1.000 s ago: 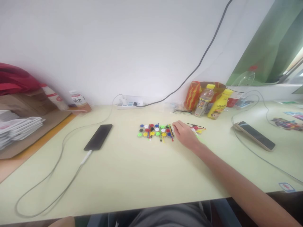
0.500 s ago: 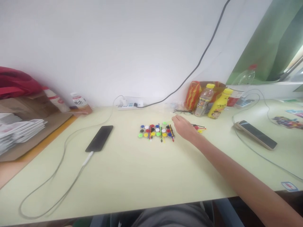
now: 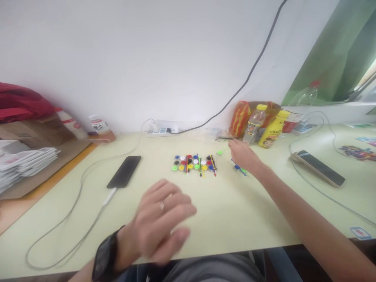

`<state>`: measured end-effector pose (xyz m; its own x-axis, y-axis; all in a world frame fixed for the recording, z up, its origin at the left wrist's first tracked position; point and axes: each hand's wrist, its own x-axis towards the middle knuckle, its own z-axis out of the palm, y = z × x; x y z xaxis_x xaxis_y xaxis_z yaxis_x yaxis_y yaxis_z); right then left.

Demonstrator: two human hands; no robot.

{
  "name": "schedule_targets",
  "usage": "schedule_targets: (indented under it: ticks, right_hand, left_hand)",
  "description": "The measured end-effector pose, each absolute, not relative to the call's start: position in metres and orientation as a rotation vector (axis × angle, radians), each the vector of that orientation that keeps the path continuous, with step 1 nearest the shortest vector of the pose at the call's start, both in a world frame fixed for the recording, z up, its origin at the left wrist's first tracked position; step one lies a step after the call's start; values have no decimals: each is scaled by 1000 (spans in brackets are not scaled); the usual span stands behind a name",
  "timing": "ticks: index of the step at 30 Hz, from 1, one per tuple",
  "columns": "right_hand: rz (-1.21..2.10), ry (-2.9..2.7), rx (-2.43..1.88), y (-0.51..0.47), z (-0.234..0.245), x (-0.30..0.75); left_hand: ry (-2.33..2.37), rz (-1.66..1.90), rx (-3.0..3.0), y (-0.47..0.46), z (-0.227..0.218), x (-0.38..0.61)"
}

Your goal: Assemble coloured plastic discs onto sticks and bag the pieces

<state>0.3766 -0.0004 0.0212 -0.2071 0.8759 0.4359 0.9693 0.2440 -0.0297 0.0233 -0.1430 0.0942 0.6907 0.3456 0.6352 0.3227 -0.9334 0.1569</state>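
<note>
A cluster of small coloured round pieces and thin coloured sticks lies on the pale yellow-green table. My right hand is just right of the cluster, fingers pinched on a thin green stick with a green round head that points left. A blue stick and a few small pieces lie under that hand. My left hand, with a ring and a black watch, hovers low over the near table, motion-blurred, fingers stretched forward and holding nothing.
A black phone on a white cable lies left of the cluster. At the back stand a power strip, glasses and bottles. A second phone lies to the right, stacked white sheets to the left.
My right hand has moved right, away from the cluster, carrying the green-headed stick. My left hand has come up into view at the near edge.
</note>
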Motion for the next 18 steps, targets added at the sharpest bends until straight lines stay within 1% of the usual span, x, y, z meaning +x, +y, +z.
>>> schedule_targets:
  ticks: [3, 8, 12, 18]
  right_hand:
    - [-254, -2147, -1694, -14, 31, 377]
    - [-123, -2174, -1729, -46, 46, 380]
    - [55, -2248, -1682, -82, 55, 376]
    - [324, -2289, -1503, -116, 62, 339]
  left_hand:
    - [645, 901, 2829, -100, 81, 40]
    - [818, 636, 2811, -65, 39, 41]
    - [852, 574, 2707, -57, 15, 38]
    - [803, 499, 2543, -58, 3, 46]
